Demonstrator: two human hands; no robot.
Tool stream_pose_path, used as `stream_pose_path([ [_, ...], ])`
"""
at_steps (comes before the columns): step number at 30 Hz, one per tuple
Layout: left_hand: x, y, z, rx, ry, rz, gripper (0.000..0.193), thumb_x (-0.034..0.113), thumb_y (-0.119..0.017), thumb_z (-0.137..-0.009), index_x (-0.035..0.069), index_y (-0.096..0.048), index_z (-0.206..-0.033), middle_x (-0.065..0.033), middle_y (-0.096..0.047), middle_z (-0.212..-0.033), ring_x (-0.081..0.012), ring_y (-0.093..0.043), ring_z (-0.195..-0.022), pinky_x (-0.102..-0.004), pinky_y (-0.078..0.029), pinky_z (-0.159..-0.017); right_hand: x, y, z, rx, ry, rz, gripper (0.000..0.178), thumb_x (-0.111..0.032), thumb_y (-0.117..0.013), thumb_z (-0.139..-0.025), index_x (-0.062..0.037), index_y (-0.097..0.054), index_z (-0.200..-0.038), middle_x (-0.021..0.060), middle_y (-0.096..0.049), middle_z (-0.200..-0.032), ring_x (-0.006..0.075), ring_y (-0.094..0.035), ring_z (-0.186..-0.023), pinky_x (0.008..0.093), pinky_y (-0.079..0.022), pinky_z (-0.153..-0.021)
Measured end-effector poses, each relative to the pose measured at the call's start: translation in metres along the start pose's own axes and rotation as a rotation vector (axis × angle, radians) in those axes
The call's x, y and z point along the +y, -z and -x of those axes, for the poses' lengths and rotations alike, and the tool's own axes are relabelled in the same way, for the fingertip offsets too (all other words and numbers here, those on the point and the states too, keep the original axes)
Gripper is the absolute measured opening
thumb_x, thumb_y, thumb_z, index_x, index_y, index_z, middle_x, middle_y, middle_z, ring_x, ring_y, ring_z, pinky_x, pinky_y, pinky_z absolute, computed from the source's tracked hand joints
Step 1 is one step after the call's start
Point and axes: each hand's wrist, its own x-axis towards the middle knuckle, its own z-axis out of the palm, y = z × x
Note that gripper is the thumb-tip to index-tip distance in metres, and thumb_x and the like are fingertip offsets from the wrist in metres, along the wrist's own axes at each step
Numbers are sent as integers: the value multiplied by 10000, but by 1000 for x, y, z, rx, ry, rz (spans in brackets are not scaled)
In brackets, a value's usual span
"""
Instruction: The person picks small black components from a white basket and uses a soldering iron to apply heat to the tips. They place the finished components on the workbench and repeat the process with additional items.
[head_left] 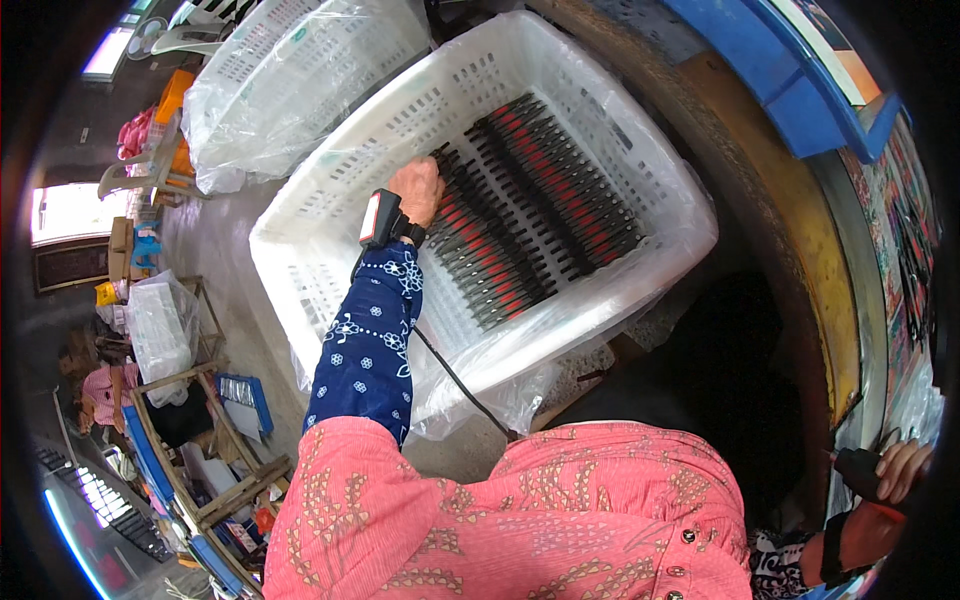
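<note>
My left hand [418,190] reaches into a white plastic basket [345,190] lined with clear plastic film. Its fingers are curled closed at the far end of the left row of slender black-and-red tools [487,250]; what they grip, if anything, is hidden. A second row of the same tools [560,185] lies beside it to the right, all laid close together. At the far right rim, my right hand [903,470] is closed around a dark, handle-shaped object [862,472] with a thin tip, partly out of sight.
Another film-covered white basket [300,90] stands beyond, to the left. To the right are a curved yellow-edged bench [835,330], a blue bin [770,70] and more black-and-red pieces [915,260]. A cable [455,375] runs from a wrist-worn device [380,218]. A wooden rack [240,490] stands at left.
</note>
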Motion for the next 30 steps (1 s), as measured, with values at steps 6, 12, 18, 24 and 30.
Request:
stream_pose_path([
  [6, -2, -13, -5, -41, -29, -27, 113, 125, -637, -716, 42, -567, -745, -167, -584, -785, -378, -576, -712, -464, -459, -604, -5, 0, -1, -21, -1, -89, 272, -205, -459, -946, -28, -512, -1146, 80, -556, -1094, 188, -542, -967, 286, -439, -843],
  [12, 8, -6, 6, 118, -1, 66, 144, 124, -586, -783, 66, -628, -907, -154, -593, -845, -357, -576, -765, -439, -470, -636, -8, -1, -2, -46, -8, -170, 271, -202, -459, -944, -27, -512, -1144, 84, -553, -1098, 193, -539, -976, 292, -438, -848],
  [18, 29, -3, 52, -33, 67, 86, 601, 338, -552, -855, -63, -406, -1277, -210, -389, -1361, -341, -360, -1257, -496, -315, -976, -11, -3, -6, -69, -9, -236, 269, -199, -459, -942, -26, -512, -1142, 87, -549, -1102, 199, -536, -986, 297, -437, -854],
  [24, 29, -12, 66, -113, 103, -17, 695, 425, -458, -902, -55, -276, -1370, -227, -235, -1452, -345, -207, -1359, -533, -246, -1026, -16, -4, -7, -89, -1, -284, 268, -196, -459, -940, -25, -511, -1140, 90, -546, -1106, 205, -532, -996, 302, -436, -859],
  [30, 19, -10, 60, -41, 11, -52, 605, 393, -523, -870, -38, -426, -1284, -215, -323, -1408, -340, -290, -1315, -530, -271, -999, -17, -6, -5, -110, 11, -346, 267, -193, -459, -938, -24, -511, -1139, 94, -543, -1110, 211, -529, -1006, 308, -435, -864],
])
